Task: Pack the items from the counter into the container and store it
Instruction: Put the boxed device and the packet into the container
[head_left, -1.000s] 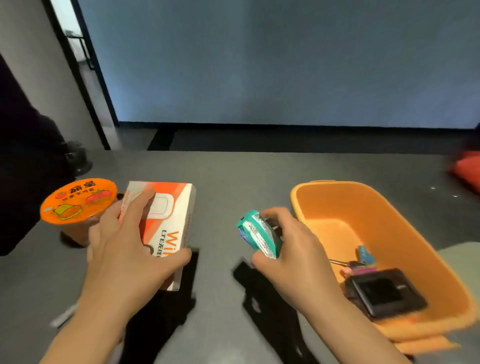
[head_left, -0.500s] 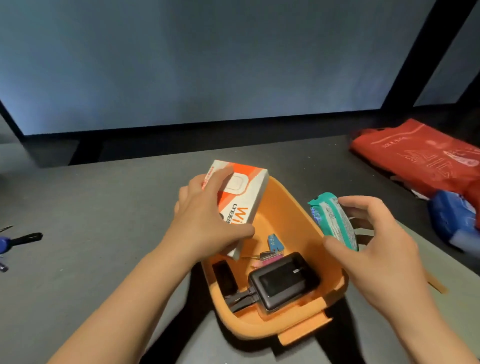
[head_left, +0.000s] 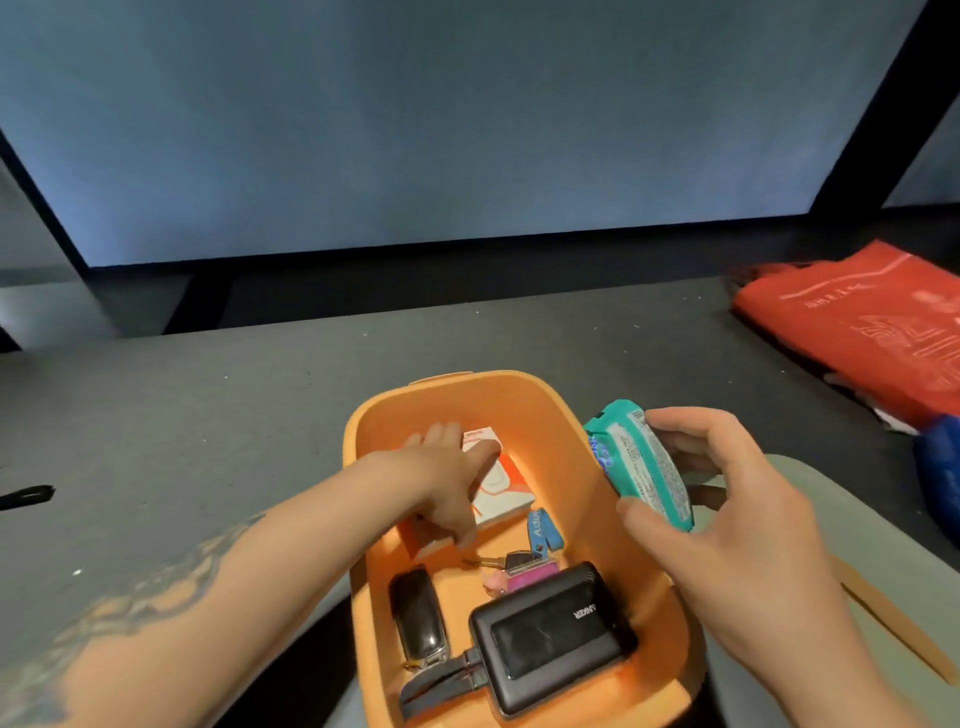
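An orange plastic container (head_left: 524, 395) stands on the grey counter in front of me. Inside it my left hand (head_left: 447, 483) grips the white-and-orange box (head_left: 501, 486), which lies at the far left of the container floor. My right hand (head_left: 727, 525) holds a teal wipes pack (head_left: 639, 462) just above the container's right rim. On the container floor lie a black power bank (head_left: 550, 634) with its cable, a black key fob (head_left: 418, 618) and a bunch of keys with blue and pink tags (head_left: 524, 556).
A red bag (head_left: 862, 322) lies at the counter's right end, with a blue item (head_left: 935, 478) in front of it. A black object (head_left: 26, 496) shows at the left edge. A pale surface (head_left: 857, 530) sits under my right wrist. A dark wall panel rises behind the counter.
My left hand has carried the box from the counter over the rim and down into the container. My right hand has brought the teal pack to the container's right rim.
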